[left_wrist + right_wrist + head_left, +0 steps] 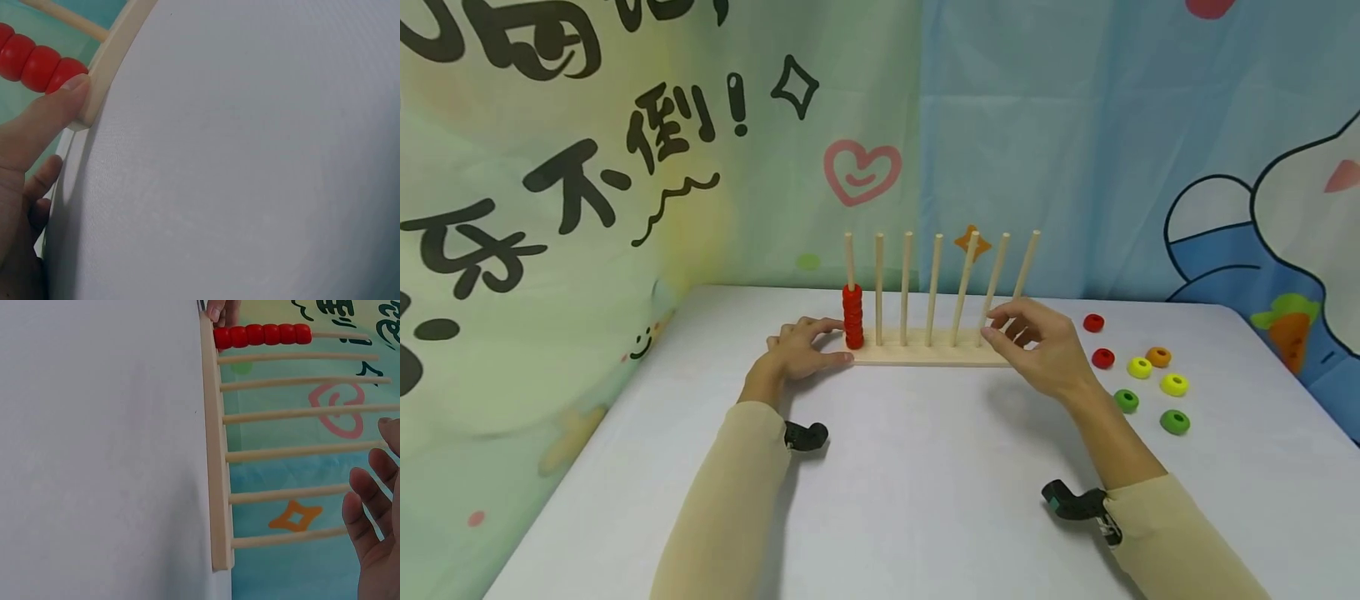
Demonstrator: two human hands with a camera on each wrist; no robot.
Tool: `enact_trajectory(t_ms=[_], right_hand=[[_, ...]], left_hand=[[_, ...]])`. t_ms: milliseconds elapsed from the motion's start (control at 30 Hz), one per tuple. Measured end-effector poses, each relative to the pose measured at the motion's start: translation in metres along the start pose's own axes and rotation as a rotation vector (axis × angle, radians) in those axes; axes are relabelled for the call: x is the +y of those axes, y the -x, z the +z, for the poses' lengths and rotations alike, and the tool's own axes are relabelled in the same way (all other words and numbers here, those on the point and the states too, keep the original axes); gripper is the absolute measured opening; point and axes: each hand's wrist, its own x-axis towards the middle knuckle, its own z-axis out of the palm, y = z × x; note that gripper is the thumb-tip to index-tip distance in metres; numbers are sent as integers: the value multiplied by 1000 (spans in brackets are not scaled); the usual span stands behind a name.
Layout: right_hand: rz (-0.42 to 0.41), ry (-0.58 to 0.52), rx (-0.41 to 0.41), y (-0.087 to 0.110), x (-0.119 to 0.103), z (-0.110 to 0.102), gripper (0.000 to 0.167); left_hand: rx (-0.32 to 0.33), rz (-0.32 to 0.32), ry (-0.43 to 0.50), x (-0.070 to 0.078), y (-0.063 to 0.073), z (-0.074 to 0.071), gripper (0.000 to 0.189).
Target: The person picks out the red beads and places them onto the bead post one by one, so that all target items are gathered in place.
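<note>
A pale wooden peg rack stands on the white table, with several upright pegs along its base. Red beads are stacked on the leftmost peg, its top bare. My left hand holds the rack's left end, the thumb on the base beside the lowest red bead; some fingers are behind it. Near the right-hand pegs is my right hand, its fingers loosely bent and no bead visible in them. In the right wrist view the rack's base shows whole, with the red beads at its far end.
Loose beads lie on the table right of the rack: two red, one orange, two yellow and two green. A printed cloth backdrop hangs behind the table. Both sleeves carry a black wrist device.
</note>
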Motion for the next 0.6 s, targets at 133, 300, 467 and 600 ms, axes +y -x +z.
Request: enact_trajectory(t_ms=[133,300,467,600], right_hand=[[38,40,3,11,24,-4,29],[64,47,4,19,41,-14,32],[115,101,-21,21,44,-24,27],[149,156,-43,25,61,-30,26]], left_hand=[[-4,2,-5,-1,-2,0,72],[-4,1,-17,0,-3,-1,72],[-7,-14,-14,1,-3,-2,72],[-11,-17,-6,0,-2,-1,72]])
